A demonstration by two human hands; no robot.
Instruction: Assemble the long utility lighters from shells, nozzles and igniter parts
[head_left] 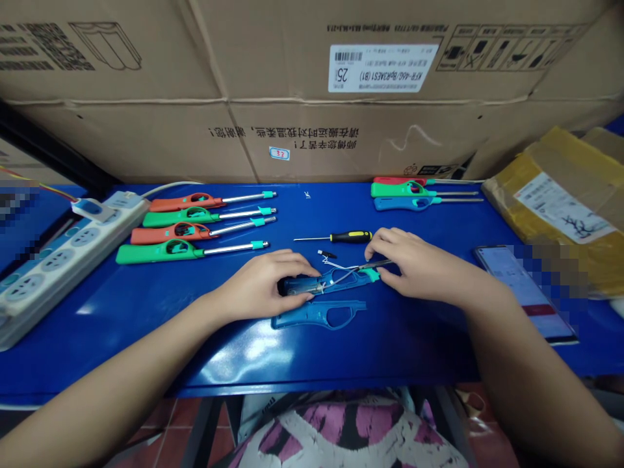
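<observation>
"What is held by the left hand (268, 284)?"

"An opened blue casing (348, 283) is gripped at its wide end, between thumb and fingers."

"And by the right hand (414, 265)?"

"A thin metal rod (373, 265) is pinched near the casing's turquoise tip."

"What is seen around them?"

"A matching blue half (302, 316) is laid nearer the table's front edge; a screwdriver (351, 236) is placed beyond the hands. Four orange and green lighters (156, 254) are lined up on the left. On the right, three more lighters (397, 189) are grouped, and a phone (519, 286) is set beside a taped package (531, 175)."
</observation>
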